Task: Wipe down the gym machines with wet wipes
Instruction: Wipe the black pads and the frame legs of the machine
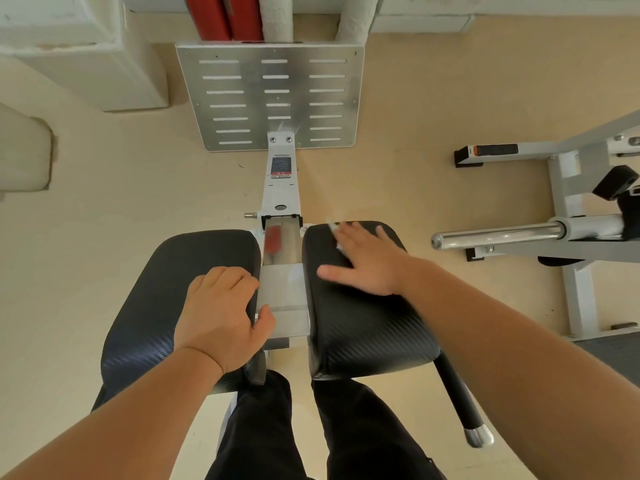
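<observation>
Pressing a white wet wipe (333, 227) onto the far end of the right pad (363, 334) with the right hand (367, 261), palm down, fingers straight and spread. Only a crumpled corner of the wipe showing, past the fingertips near the pad's far inner corner; blurred there, as is the hand.

Gripping the inner edge of the left pad (156, 306) with the left hand (221, 317), about midway along: fingers curled over the edge, thumb lying on the silver rail (282, 296) between the two pads.

Both pads black, textured like carbon weave, lying side by side, apart, either side of the rail. Beyond the rail's far end, a slotted metal foot plate (249, 98) standing on the beige floor (104, 202). Just beside the right pad's near outer corner, a black lever handle (457, 400) with a chrome tip. Well apart to the right, a chrome bar (495, 235) on a second, grey-framed machine. Below the pads' near edges, dark trousers (363, 427).
</observation>
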`<action>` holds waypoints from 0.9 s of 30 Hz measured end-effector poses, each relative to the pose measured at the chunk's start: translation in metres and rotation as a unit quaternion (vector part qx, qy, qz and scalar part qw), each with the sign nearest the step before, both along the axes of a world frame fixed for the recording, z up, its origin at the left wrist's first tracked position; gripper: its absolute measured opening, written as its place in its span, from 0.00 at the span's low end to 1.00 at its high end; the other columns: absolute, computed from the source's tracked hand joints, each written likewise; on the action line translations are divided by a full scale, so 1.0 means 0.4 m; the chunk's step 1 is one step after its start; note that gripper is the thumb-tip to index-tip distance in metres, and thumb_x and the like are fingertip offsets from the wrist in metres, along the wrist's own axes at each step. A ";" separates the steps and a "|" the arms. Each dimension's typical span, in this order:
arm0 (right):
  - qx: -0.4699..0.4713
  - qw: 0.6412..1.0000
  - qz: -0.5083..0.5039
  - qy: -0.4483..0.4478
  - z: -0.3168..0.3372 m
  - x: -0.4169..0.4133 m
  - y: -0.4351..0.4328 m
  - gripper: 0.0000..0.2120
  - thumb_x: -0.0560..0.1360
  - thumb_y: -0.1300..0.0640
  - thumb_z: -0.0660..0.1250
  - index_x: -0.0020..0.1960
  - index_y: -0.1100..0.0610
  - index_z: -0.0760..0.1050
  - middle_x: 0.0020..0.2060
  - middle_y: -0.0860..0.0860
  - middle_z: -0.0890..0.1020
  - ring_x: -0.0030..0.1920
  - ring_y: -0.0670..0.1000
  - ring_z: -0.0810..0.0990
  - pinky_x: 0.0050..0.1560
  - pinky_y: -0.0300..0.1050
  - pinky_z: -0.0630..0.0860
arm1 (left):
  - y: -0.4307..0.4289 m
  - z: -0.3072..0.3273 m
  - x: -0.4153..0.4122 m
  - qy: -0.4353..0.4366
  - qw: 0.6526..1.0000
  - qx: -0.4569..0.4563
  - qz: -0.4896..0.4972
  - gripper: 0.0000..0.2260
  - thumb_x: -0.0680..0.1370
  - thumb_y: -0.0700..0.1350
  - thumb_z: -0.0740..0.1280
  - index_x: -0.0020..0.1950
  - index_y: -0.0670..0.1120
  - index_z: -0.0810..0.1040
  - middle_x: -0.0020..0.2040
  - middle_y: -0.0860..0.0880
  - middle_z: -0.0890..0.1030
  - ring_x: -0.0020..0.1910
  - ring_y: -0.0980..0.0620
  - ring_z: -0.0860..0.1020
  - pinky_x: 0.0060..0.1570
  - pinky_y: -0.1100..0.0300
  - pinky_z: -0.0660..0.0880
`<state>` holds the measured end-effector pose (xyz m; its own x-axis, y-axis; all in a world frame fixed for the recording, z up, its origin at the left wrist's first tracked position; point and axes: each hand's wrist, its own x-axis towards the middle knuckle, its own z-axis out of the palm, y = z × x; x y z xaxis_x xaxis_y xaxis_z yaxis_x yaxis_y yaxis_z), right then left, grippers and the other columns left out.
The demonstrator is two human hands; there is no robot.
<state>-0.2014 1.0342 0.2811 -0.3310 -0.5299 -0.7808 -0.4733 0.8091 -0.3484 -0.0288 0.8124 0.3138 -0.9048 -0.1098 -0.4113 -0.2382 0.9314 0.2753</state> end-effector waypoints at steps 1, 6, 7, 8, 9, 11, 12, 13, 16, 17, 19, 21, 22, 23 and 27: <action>-0.027 0.999 0.037 0.001 0.034 0.035 -0.004 0.53 0.71 0.20 0.43 0.83 0.52 0.37 0.83 0.50 0.43 0.83 0.51 0.41 0.81 0.62 0.41 | -0.001 0.000 -0.002 -0.001 1.000 0.002 -0.002 0.23 0.74 0.59 0.57 0.52 0.45 0.83 0.50 0.47 0.82 0.51 0.44 0.79 0.54 0.42 0.77; -0.088 0.989 0.117 0.001 0.116 0.136 0.097 0.48 0.76 0.22 0.47 0.83 0.48 0.35 0.82 0.42 0.36 0.80 0.43 0.32 0.79 0.53 0.32 | 0.000 0.005 -0.010 0.011 1.000 0.003 -0.007 0.22 0.73 0.59 0.57 0.51 0.45 0.82 0.48 0.48 0.80 0.50 0.45 0.77 0.52 0.45 0.75; -0.088 0.989 0.117 0.001 0.111 0.128 0.098 0.47 0.76 0.22 0.46 0.83 0.48 0.35 0.82 0.41 0.36 0.80 0.43 0.32 0.79 0.53 0.32 | 0.001 0.005 -0.011 0.012 1.000 0.002 -0.009 0.22 0.73 0.59 0.57 0.50 0.45 0.81 0.48 0.48 0.80 0.50 0.45 0.77 0.52 0.45 0.75; -0.086 0.989 0.118 -0.002 0.103 0.113 0.085 0.47 0.75 0.22 0.44 0.83 0.48 0.36 0.82 0.42 0.37 0.80 0.43 0.33 0.79 0.54 0.32 | 0.002 0.006 -0.010 0.016 1.000 0.003 -0.011 0.22 0.73 0.59 0.57 0.50 0.45 0.81 0.48 0.48 0.80 0.49 0.45 0.77 0.52 0.46 0.75; -0.081 0.990 0.119 -0.006 0.090 0.094 0.060 0.48 0.74 0.22 0.42 0.84 0.48 0.37 0.82 0.43 0.39 0.81 0.44 0.34 0.80 0.56 0.34 | 0.004 0.006 -0.009 0.020 1.000 0.005 -0.012 0.22 0.73 0.59 0.57 0.50 0.45 0.81 0.47 0.48 0.80 0.49 0.45 0.77 0.51 0.46 0.75; -0.068 0.990 0.122 -0.015 0.047 0.046 -0.002 0.50 0.71 0.21 0.40 0.84 0.49 0.41 0.83 0.45 0.43 0.82 0.46 0.38 0.81 0.59 0.37 | 0.010 0.007 -0.007 0.035 0.999 0.008 -0.010 0.21 0.73 0.59 0.58 0.49 0.45 0.81 0.46 0.48 0.80 0.47 0.45 0.77 0.51 0.47 0.76; -0.065 0.990 0.122 -0.017 0.022 0.019 -0.034 0.51 0.70 0.21 0.40 0.84 0.50 0.44 0.83 0.46 0.45 0.82 0.47 0.40 0.81 0.60 0.39 | 0.011 0.006 -0.007 0.044 0.999 0.009 -0.008 0.21 0.73 0.59 0.58 0.49 0.45 0.81 0.46 0.48 0.80 0.47 0.45 0.77 0.51 0.47 0.76; -0.063 0.990 0.122 -0.018 -0.001 -0.009 -0.063 0.50 0.71 0.21 0.42 0.84 0.50 0.48 0.83 0.47 0.47 0.82 0.47 0.42 0.81 0.60 0.42 | 0.012 0.005 -0.008 0.052 0.999 0.010 -0.004 0.20 0.73 0.59 0.59 0.49 0.45 0.81 0.46 0.48 0.80 0.47 0.45 0.77 0.51 0.47 0.75; -0.050 0.987 0.155 -0.009 -0.055 -0.056 -0.116 0.50 0.71 0.20 0.45 0.82 0.51 0.59 0.83 0.50 0.56 0.82 0.51 0.50 0.81 0.57 0.48 | 0.006 -0.005 -0.007 0.076 0.997 0.021 0.002 0.19 0.73 0.57 0.59 0.49 0.44 0.80 0.47 0.47 0.80 0.48 0.44 0.77 0.52 0.47 0.74; -0.047 0.983 0.178 -0.005 -0.057 -0.052 -0.122 0.52 0.70 0.18 0.44 0.81 0.51 0.60 0.82 0.51 0.57 0.82 0.51 0.50 0.81 0.57 0.48 | 0.003 -0.008 -0.003 0.082 0.996 0.024 0.002 0.18 0.73 0.56 0.59 0.48 0.44 0.80 0.46 0.46 0.79 0.47 0.44 0.76 0.51 0.48 0.74; -0.062 0.969 0.240 0.001 -0.034 -0.017 -0.117 0.54 0.68 0.17 0.43 0.82 0.52 0.59 0.82 0.50 0.58 0.83 0.50 0.47 0.82 0.56 0.45 | -0.003 -0.013 0.009 0.090 0.995 0.030 0.005 0.17 0.73 0.55 0.59 0.47 0.44 0.79 0.44 0.46 0.79 0.46 0.45 0.75 0.50 0.48 0.74; -0.097 0.950 0.295 -0.004 0.016 0.029 -0.087 0.52 0.71 0.18 0.45 0.81 0.52 0.60 0.81 0.49 0.59 0.83 0.49 0.44 0.82 0.56 0.40 | -0.008 -0.014 0.018 0.094 0.995 0.032 0.007 0.17 0.73 0.54 0.58 0.45 0.43 0.79 0.43 0.46 0.78 0.44 0.45 0.75 0.48 0.48 0.74; -0.112 0.941 0.320 -0.012 0.048 0.051 -0.070 0.51 0.71 0.18 0.45 0.81 0.51 0.60 0.81 0.48 0.60 0.83 0.48 0.43 0.82 0.56 0.39 | -0.009 -0.014 0.020 0.096 0.995 0.031 0.007 0.17 0.73 0.54 0.58 0.45 0.43 0.79 0.42 0.46 0.78 0.44 0.45 0.75 0.48 0.47 0.74; -0.127 0.931 0.342 -0.021 0.078 0.070 -0.055 0.50 0.71 0.18 0.46 0.81 0.51 0.61 0.80 0.47 0.61 0.83 0.48 0.43 0.82 0.57 0.39 | -0.011 -0.013 0.020 0.098 0.995 0.031 0.006 0.17 0.73 0.55 0.58 0.45 0.43 0.79 0.42 0.46 0.78 0.43 0.45 0.75 0.48 0.47 0.74; -0.160 0.910 0.378 -0.051 0.099 0.069 -0.043 0.47 0.73 0.20 0.45 0.77 0.51 0.67 0.77 0.47 0.68 0.83 0.48 0.49 0.81 0.60 0.42 | -0.008 -0.010 0.022 0.098 0.995 0.032 0.008 0.18 0.74 0.55 0.57 0.44 0.44 0.78 0.40 0.46 0.76 0.42 0.45 0.74 0.47 0.46 0.74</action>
